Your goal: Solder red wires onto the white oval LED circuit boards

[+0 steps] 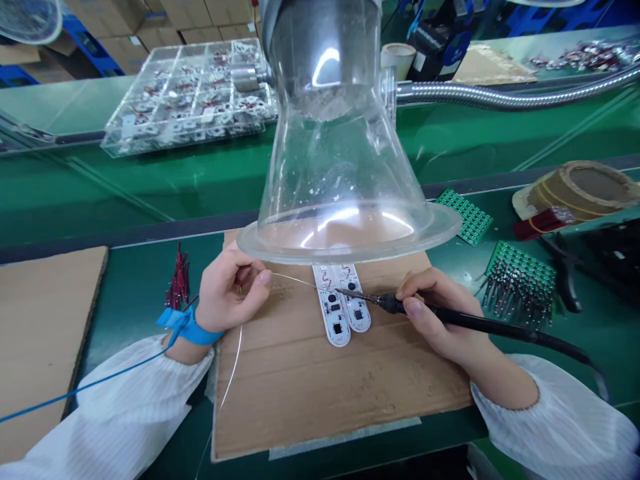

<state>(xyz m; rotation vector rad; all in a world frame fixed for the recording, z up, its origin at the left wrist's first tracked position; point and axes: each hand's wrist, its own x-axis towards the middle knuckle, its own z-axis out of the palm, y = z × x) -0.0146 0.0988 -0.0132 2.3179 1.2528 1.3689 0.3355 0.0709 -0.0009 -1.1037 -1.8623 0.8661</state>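
Two hands work over white circuit boards [333, 320] on cardboard: left grip [231, 290] pinched on fine solder wire [295, 279], right grip [440, 310] closed round a soldering iron [500, 331], tip at the boards.

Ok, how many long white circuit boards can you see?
2: one long white circuit board on the left, one on the right, side by side on a brown cardboard sheet.

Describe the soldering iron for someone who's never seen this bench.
Under the clear funnel-shaped hood lies a cardboard sheet with two white circuit boards on it. The soldering iron is the black-handled tool in the right hand, its thin metal tip reaching the boards.
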